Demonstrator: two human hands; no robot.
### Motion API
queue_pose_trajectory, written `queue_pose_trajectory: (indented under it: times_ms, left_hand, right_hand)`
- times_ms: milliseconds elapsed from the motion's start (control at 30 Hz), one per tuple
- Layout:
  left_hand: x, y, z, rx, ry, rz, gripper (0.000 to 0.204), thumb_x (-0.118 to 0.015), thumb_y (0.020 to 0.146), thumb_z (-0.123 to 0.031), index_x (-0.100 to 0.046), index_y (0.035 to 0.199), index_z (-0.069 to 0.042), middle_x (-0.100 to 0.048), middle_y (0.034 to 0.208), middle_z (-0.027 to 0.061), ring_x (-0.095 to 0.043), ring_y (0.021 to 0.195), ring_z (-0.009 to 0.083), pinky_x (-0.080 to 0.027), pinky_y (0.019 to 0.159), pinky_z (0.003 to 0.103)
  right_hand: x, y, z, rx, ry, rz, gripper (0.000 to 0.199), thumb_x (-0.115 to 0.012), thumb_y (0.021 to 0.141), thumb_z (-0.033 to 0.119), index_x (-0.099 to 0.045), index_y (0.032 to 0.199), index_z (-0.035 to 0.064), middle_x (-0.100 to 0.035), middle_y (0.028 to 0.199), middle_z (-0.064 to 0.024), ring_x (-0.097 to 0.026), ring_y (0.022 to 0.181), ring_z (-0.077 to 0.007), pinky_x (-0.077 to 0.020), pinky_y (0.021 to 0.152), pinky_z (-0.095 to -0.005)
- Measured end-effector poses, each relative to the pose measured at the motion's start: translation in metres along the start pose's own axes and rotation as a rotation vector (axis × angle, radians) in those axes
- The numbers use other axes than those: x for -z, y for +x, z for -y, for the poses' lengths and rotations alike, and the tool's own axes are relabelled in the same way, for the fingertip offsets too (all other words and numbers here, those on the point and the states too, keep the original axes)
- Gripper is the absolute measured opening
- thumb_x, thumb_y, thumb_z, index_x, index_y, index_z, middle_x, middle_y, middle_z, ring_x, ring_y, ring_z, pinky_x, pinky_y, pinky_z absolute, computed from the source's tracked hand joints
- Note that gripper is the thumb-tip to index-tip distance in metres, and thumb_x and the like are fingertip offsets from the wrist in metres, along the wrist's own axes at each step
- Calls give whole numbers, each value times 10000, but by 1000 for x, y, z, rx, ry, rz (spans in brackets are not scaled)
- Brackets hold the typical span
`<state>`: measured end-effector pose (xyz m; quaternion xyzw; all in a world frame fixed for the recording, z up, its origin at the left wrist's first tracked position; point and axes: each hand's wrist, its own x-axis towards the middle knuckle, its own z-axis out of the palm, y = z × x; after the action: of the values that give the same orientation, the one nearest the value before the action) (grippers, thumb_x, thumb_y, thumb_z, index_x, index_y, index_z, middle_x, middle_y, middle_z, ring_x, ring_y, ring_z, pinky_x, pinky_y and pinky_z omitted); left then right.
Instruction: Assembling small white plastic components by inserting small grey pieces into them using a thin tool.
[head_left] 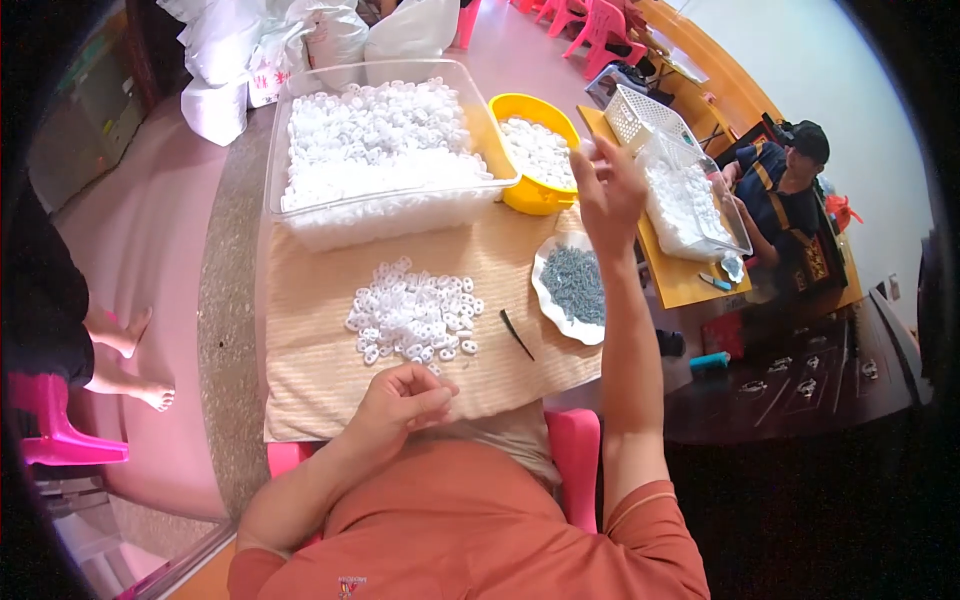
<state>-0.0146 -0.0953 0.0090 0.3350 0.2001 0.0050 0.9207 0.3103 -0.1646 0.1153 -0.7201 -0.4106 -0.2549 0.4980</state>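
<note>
My left hand (408,402) is just in front of the near edge of a loose pile of small white oval plastic pieces with two holes (412,312). Its thumb and fingers are pressed together, and anything between them is too small to make out. My right hand (612,190) is raised at the right side of a yellow bucket (540,200) that contains white pieces. A small white plastic piece (587,148) shows at its fingertips, partly blurred. Below that hand, a white wavy-edged dish (548,308) holds many small grey parts (574,284), partly covered by my right forearm.
A large clear tub (395,200) heaped with white pieces stands at the table's back left. A thin black tool (517,334) lies on the striped cloth (310,390). At right, a person (785,190) sits by another tub (690,205). White sacks (300,45) stand behind.
</note>
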Motion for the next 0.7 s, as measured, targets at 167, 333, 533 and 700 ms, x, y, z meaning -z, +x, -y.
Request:
queue_pose_trajectory:
  times_ms: [167,333,533,700]
  left_hand:
    - [-3,0,-7,8,66,-50,99,-678,850,-64,-587,883,-44,-647,988,99,-646,746,124,-576,689,277]
    - [-4,3,-13,-51,113,-53,94,-676,861,-83,-598,878,-32,-640,885,68,-619,716,100,-509,607,211]
    - [4,11,-8,-164,78,-104,116,-692,863,-101,-607,873,-22,-632,781,29,-595,692,86,-502,632,220]
    - [3,8,-9,-164,87,-112,115,-688,866,-98,-601,866,-23,-626,771,27,-584,690,86,-498,653,219]
  right_hand:
    - [-4,-16,-34,-143,-169,230,265,-723,797,182,-693,1004,19,-683,787,-115,-654,692,-184,-515,653,-292]
    - [5,-65,14,-134,-2,536,181,-707,830,81,-677,985,-9,-641,761,-22,-549,619,-53,-448,550,-207]
    - [18,-128,54,-182,249,840,154,-725,786,24,-663,925,-3,-623,782,-57,-546,621,-103,-444,564,-245]
    - [26,-148,55,-161,116,944,150,-713,771,16,-659,910,-5,-621,782,-92,-590,640,-182,-459,575,-280]
